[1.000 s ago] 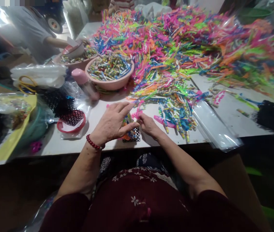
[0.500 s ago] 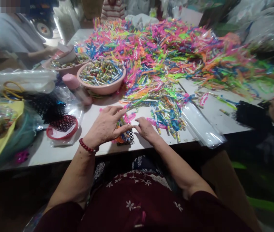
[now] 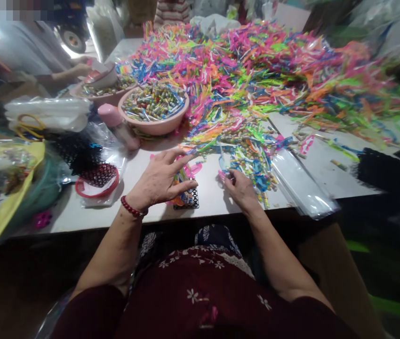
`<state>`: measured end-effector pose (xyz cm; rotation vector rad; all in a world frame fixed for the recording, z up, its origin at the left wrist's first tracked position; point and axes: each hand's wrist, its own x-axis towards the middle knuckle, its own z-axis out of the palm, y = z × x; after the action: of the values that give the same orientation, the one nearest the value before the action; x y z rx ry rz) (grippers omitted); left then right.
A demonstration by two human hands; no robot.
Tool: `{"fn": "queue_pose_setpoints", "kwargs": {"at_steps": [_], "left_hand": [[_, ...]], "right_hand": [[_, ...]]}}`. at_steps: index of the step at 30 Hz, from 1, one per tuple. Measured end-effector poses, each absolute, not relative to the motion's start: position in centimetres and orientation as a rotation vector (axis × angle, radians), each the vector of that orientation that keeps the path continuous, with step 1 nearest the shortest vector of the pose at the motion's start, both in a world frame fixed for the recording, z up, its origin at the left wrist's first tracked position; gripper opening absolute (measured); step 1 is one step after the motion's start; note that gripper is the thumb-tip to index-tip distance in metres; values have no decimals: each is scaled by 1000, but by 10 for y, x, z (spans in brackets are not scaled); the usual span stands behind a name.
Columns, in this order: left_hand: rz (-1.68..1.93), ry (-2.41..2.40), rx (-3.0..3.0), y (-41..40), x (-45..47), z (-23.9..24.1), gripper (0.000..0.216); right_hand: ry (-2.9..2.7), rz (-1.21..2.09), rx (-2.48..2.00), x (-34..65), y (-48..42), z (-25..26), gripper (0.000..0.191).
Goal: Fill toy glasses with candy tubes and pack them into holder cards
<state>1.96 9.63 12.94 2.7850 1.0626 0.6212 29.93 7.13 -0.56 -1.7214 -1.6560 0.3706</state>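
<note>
Left hand (image 3: 156, 182) splayed over basket (image 3: 194, 199); right (image 3: 241, 189) pinching piece (image 3: 222, 174).

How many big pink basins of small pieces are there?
2: the front basin, beyond the left hand, and the rear basin, behind it to the left. More may be hidden.

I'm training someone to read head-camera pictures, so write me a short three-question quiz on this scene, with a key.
1. Multiple choice: in this view, the left hand partly covers:
a) a pink bowl
b) a black openwork container
c) a pink-capped bottle

2. True or false: the red basket lies to the left of that container.

3. Fill in: the red beaded bracelet is on the ____ wrist.

Key: 1 b; 2 true; 3 left.
</note>
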Motion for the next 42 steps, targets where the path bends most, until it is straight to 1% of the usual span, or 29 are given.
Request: {"fn": "queue_pose_setpoints", "kwargs": {"at_steps": [3,5,11,15,19,24,29,35,38,42], "left_hand": [[645,1038,2784,97,19,128,76],[654,1039,2788,97,19,127,75],[654,1016,2794,97,20,126,75],[633,1008,2792,98,20,126,79],[611,1003,2793,99,19,125,78],[600,1022,2800,98,19,125,77],[611,1006,2817,98,20,127,76],[610,1022,2807,97,20,127,74],[603,1028,2801,97,20,127,77],[601,1027,2785,98,20,126,81]], "right_hand": [[-1541,754,-1491,268,73,-9,27],[-1534,851,-1401,248,75,-15,26],[-1779,677,-1401,226,85,-25,20],[-2035,560,-1418,229,90,-15,17],[-2237,520,-1499,225,89,-3,17],[-2225,531,-1558,219,88,5,20],[-2217,544,-1646,219,90,13,17],[-2279,559,-1618,226,101,17,15],[-2257,562,-1687,232,108,17,13],[-2285,567,-1638,233,106,17,13]]}}
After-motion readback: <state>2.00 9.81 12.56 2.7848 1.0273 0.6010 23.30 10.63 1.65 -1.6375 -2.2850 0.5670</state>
